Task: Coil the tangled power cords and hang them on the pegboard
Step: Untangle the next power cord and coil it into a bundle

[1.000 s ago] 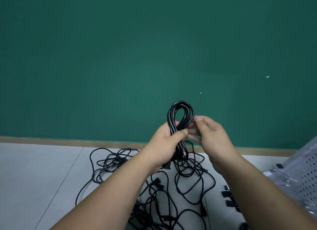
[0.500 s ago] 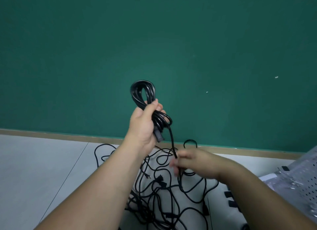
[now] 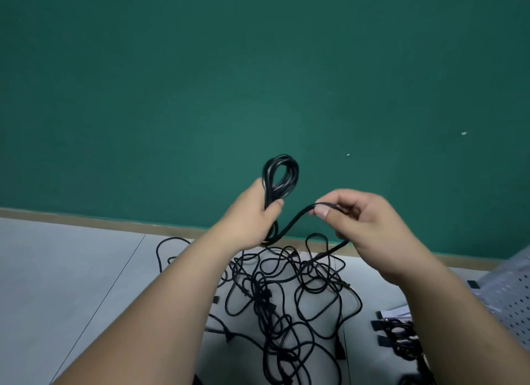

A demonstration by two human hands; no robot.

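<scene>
Soft, even, dimmish indoor light; slight motion blur; wide-angle edge bowing.

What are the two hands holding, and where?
The left hand grips the coiled black power cord below its loop; the right hand pinches that cord's loose strand.

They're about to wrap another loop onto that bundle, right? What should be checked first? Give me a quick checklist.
1. Grip on the bundle: the left hand is curled round the coil. Ok.
2. Grip on the feed: the right hand pinches the loose strand. Ok.
3. No knot in the strand between the hands. Ok.
4. Strand's far part free of the tangled pile: it drops into the pile. Cannot tell.
5. Free peg on the pegboard: only a corner shows. Cannot tell.
</scene>
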